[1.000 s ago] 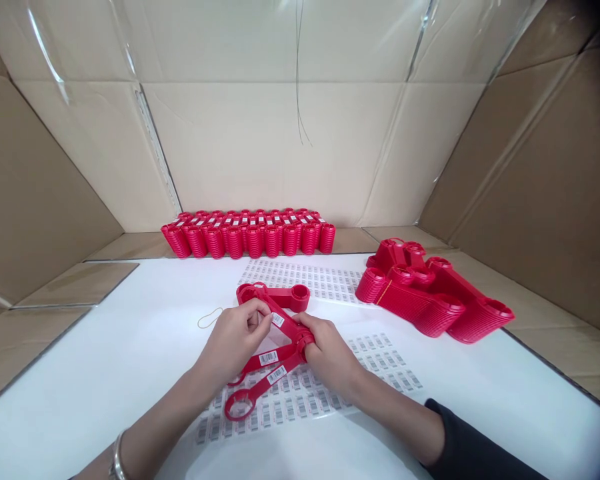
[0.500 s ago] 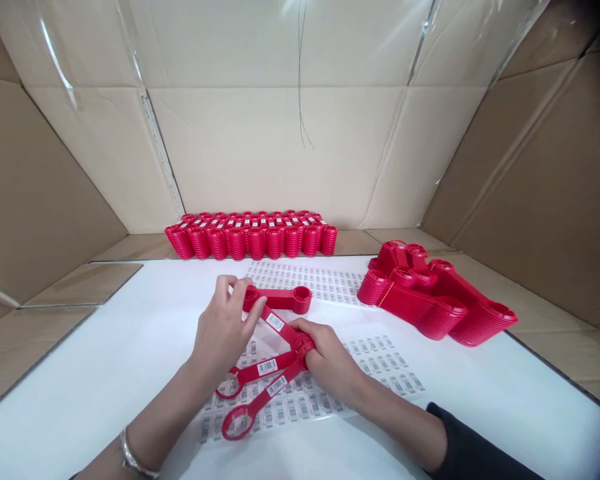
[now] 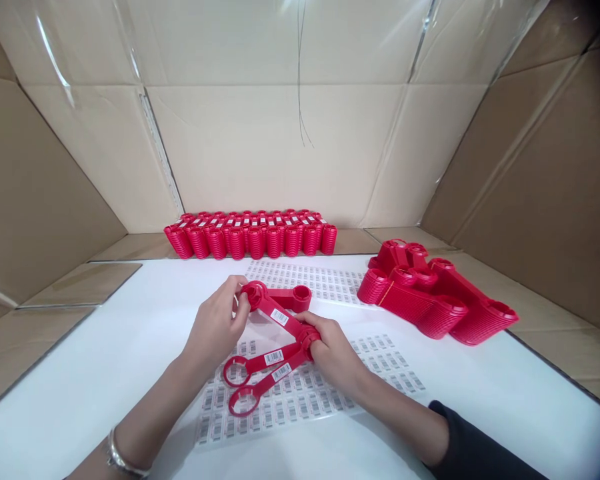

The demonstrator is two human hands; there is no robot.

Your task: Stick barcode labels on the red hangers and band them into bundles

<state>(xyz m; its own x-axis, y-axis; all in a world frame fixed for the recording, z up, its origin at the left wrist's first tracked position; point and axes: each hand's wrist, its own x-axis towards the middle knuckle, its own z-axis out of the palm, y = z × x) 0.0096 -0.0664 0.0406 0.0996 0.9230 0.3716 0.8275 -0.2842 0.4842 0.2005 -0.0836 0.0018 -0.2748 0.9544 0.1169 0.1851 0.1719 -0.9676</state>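
Observation:
Three red plastic pieces with ring ends, each bearing a barcode label, fan out from my right hand (image 3: 333,350), which is closed around their overlapping right ends. The upper labelled piece (image 3: 279,316) slants up to my left hand (image 3: 217,320), whose thumb and fingers pinch about its ring end. The other two pieces (image 3: 267,377) point down-left, their rings free above a barcode label sheet (image 3: 290,410). Just behind the upper piece lies a short red stack (image 3: 300,298); its left end is partly hidden by that ring and my left fingers.
A row of stacked, labelled red pieces (image 3: 250,241) stands at the back along the cardboard wall (image 3: 270,153). To the right are several more red stacks (image 3: 430,293), one with a band around it. Another label sheet (image 3: 325,283) lies flat on the white table (image 3: 105,347).
My left hand has turned and shifted slightly left at the ring end. The upper piece has moved a little right, and the two lower pieces have swung up closer together.

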